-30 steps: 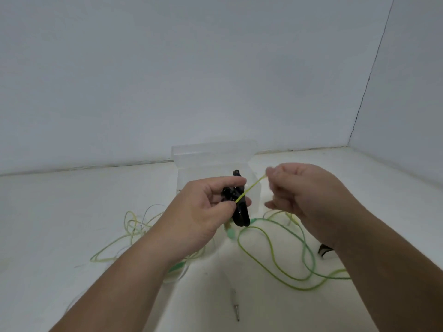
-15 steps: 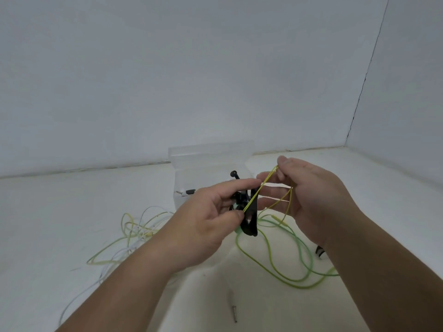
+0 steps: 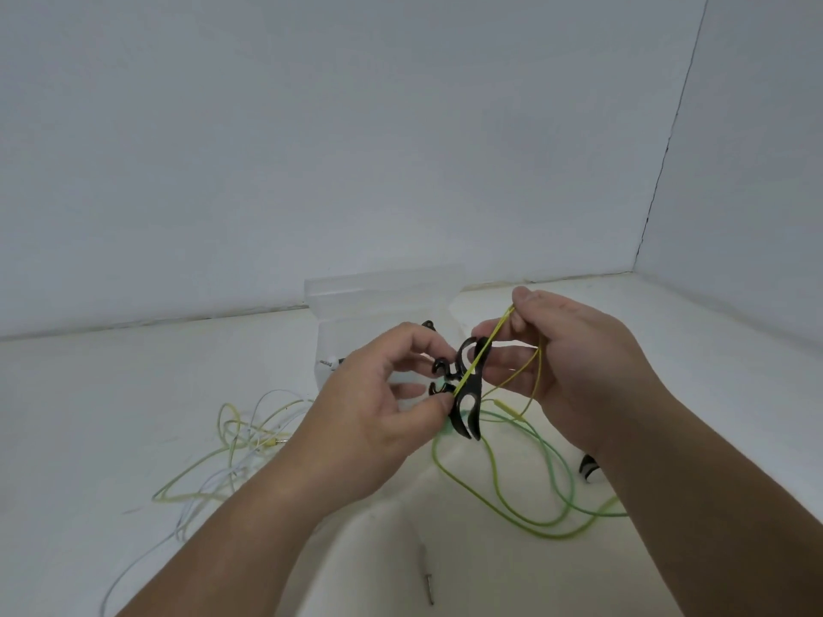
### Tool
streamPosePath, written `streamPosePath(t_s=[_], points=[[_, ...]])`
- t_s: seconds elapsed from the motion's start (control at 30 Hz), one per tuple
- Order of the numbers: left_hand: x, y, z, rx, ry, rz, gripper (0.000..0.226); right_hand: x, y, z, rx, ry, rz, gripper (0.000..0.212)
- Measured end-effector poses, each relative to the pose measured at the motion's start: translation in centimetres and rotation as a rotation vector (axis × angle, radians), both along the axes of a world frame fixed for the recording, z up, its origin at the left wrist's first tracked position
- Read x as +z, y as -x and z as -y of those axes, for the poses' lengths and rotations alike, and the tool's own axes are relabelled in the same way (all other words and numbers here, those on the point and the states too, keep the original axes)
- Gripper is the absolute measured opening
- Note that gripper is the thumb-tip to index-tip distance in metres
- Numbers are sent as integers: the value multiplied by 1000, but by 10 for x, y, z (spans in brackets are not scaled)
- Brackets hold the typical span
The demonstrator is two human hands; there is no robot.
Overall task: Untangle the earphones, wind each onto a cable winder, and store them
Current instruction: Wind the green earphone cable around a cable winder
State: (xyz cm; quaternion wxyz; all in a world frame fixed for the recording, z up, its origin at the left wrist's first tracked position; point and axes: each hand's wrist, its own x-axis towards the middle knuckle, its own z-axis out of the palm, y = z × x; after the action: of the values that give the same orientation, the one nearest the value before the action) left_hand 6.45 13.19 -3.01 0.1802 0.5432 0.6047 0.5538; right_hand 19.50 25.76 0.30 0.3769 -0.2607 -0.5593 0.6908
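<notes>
View: head camera, forward and down over both forearms.
Left hand (image 3: 378, 407): raised above the table, thumb and curled fingers gripping the black cable winder (image 3: 465, 394); the thumb tip pins the cable against the winder's middle.
Right hand (image 3: 574, 362): just right of the winder, thumb and forefinger pinching the yellow-green cable (image 3: 485, 349), the other fingers loosely curled behind it.
Cable run: taut and diagonal from the left thumb, across the winder's face, up to the right fingertips; a slack strand hangs below the right palm.
Slack green loops (image 3: 552, 535): flat on the table (image 3: 89, 394) beneath the right forearm.
Tangle (image 3: 262, 440): yellow and white strands left of the left wrist, one white strand trailing to the lower frame edge.
Clear box (image 3: 383, 291): behind the hands, near the back wall.
Jack plug (image 3: 428, 587): on the table between the forearms.
Black-and-white object (image 3: 588, 468): partly hidden by the right forearm; kind cannot be told.
Edges: table meets walls behind and at right; corner seam (image 3: 659, 171) upper right.
</notes>
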Motion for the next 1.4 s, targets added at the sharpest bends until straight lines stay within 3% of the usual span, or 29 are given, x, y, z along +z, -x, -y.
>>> streamPosePath(t_s=[0.13,0.33,0.53,0.77,0.93,1.23,1.4], points=[[2,2,2,-1,14,-89,18,-2,0,-1,-27,-67,27,38],[6,1,4,-79,18,-9,19,-7,0,-6,-5,-189,116,34],[9,-3,3,-64,-70,113,20,-15,2,-10,15,-185,249,37],[10,2,1,141,-253,265,20,-23,6,13,370,-379,547,41],[12,8,2,334,-252,150,17,-17,6,20,497,-399,472,40],[14,13,4,385,-255,154,23,-12,2,17,573,-414,380,39],[10,14,2,445,-243,31,23,-12,2,16,635,-435,312,27]])
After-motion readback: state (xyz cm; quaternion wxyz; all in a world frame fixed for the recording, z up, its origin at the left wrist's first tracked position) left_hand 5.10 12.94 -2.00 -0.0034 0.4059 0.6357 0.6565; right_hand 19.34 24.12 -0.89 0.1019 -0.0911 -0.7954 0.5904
